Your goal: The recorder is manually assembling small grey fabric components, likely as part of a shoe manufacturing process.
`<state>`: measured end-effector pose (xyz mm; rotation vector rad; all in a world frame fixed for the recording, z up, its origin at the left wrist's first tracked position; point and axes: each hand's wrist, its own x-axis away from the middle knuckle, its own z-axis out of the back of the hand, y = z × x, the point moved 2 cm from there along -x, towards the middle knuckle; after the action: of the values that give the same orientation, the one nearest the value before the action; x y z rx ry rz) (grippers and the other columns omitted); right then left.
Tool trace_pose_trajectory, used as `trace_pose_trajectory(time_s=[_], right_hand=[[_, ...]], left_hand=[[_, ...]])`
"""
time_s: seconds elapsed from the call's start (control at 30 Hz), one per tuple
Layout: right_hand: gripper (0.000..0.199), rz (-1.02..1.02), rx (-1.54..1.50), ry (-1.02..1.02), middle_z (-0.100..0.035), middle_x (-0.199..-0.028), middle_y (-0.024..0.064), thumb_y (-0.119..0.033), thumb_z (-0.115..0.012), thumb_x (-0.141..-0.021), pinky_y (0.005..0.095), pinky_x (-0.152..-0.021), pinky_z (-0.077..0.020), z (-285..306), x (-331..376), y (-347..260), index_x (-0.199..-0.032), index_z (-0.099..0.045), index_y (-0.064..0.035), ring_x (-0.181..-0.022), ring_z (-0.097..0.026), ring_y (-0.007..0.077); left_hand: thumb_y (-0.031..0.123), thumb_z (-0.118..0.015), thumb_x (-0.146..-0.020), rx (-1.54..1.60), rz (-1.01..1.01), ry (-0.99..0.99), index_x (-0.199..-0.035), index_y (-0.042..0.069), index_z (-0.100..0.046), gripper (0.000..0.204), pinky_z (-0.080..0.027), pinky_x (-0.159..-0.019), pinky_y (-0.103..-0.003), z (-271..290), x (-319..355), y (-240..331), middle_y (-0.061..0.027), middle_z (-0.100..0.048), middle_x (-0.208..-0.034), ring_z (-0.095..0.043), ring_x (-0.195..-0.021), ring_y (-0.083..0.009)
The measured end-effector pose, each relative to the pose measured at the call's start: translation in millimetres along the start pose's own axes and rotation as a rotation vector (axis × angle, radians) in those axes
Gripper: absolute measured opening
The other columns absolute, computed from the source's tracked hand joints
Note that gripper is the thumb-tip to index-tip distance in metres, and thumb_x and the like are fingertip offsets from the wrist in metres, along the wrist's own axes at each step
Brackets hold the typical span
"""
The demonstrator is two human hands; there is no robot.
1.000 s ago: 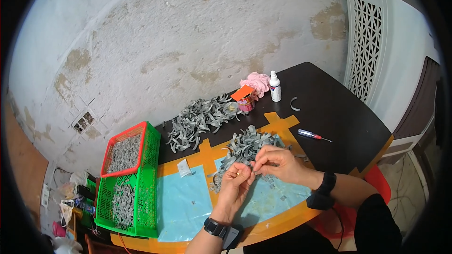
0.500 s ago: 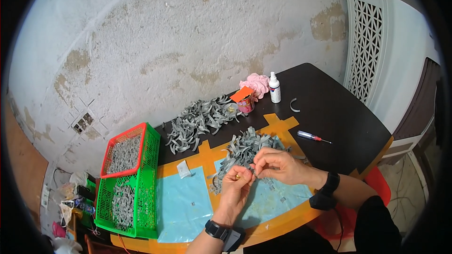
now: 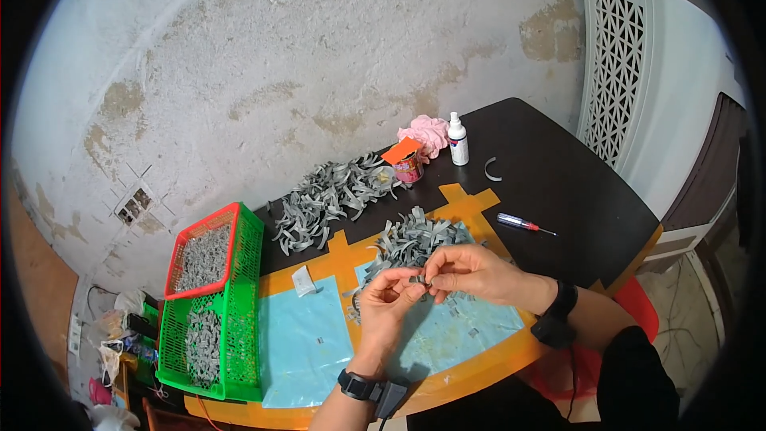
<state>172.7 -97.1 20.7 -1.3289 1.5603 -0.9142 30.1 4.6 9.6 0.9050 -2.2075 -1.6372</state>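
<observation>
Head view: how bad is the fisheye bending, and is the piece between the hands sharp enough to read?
Head view: black corners, and the table edge and white lattice panel bow toward the rim; light is even and glare-free; the small grey piece pinched between left hand and right hand is too tiny for detail.

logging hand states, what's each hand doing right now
Left hand: fingers pinched shut on a small grey metal clip.
Right hand: fingers pinched shut on the same clip.

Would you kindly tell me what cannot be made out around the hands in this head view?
- Small grey piece: too small, mostly covered by fingertips of left hand and right hand.
- Lower basket compartment: near the bent rim, contents blurred.
- Bits on blue sheet: too small.
</observation>
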Motion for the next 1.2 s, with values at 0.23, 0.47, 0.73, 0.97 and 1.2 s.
trace_pose_trajectory(time_s=[0.23,0.47,0.73,0.97,1.2], right_hand=[[0.014,-0.070,0.142,0.022,-0.063,-0.092,0.0080,-0.007,-0.060,-0.089,0.0254,-0.075,-0.0516,3.3,3.1,-12.0,-0.101,-0.058,0.0005,-0.081,-0.064,0.0144],[0.017,-0.103,0.142,0.026,-0.064,-0.089,0.0089,-0.003,-0.063,-0.085,0.0250,-0.073,-0.0515,9.6,3.1,-12.9,-0.100,-0.056,0.0032,-0.079,-0.064,0.0140],[0.023,-0.125,0.019,-0.025,-0.062,-0.093,0.0100,-0.002,-0.064,-0.081,0.0246,-0.073,-0.0504,14.9,-0.1,-3.5,-0.102,-0.054,0.0028,-0.081,-0.062,0.0139],[0.031,-0.222,-0.103,-0.011,-0.059,-0.097,0.0106,-0.004,-0.065,-0.081,0.0246,-0.073,-0.0495,11.8,2.3,-2.8,-0.107,-0.048,0.0014,-0.082,-0.060,0.0141],[0.028,-0.199,-0.087,-0.007,-0.059,-0.097,0.0095,-0.004,-0.063,-0.083,0.0258,-0.072,-0.0486,7.2,5.1,-1.5,-0.105,-0.045,-0.0018,-0.080,-0.059,0.0130]], left_hand=[[-0.006,-0.067,-0.080,-0.146,-0.059,-0.054,-0.100,-0.001,-0.061,0.021,-0.051,-0.077,-0.023,-0.1,1.0,-1.6,-0.0073,-0.065,-0.095,-0.063,-0.086,-0.0113],[-0.007,-0.068,-0.078,-0.090,-0.076,-0.115,-0.107,-0.001,-0.057,0.032,-0.052,-0.079,-0.026,-6.7,0.2,1.4,-0.0088,-0.064,-0.099,-0.063,-0.088,-0.0137],[-0.009,-0.068,-0.077,-0.195,-0.134,-0.141,-0.108,-0.003,-0.057,0.033,-0.052,-0.081,-0.029,-3.8,1.2,0.6,-0.0104,-0.065,-0.097,-0.064,-0.089,-0.0161],[-0.010,-0.071,-0.073,-0.369,-0.177,-0.107,-0.105,-0.001,-0.057,0.036,-0.052,-0.081,-0.030,-10.9,6.3,10.1,-0.0112,-0.067,-0.094,-0.064,-0.086,-0.0161],[-0.007,-0.073,-0.072,-0.468,-0.208,-0.065,-0.106,-0.001,-0.058,0.037,-0.050,-0.082,-0.030,-11.5,8.9,14.0,-0.0124,-0.069,-0.092,-0.066,-0.087,-0.0165]])
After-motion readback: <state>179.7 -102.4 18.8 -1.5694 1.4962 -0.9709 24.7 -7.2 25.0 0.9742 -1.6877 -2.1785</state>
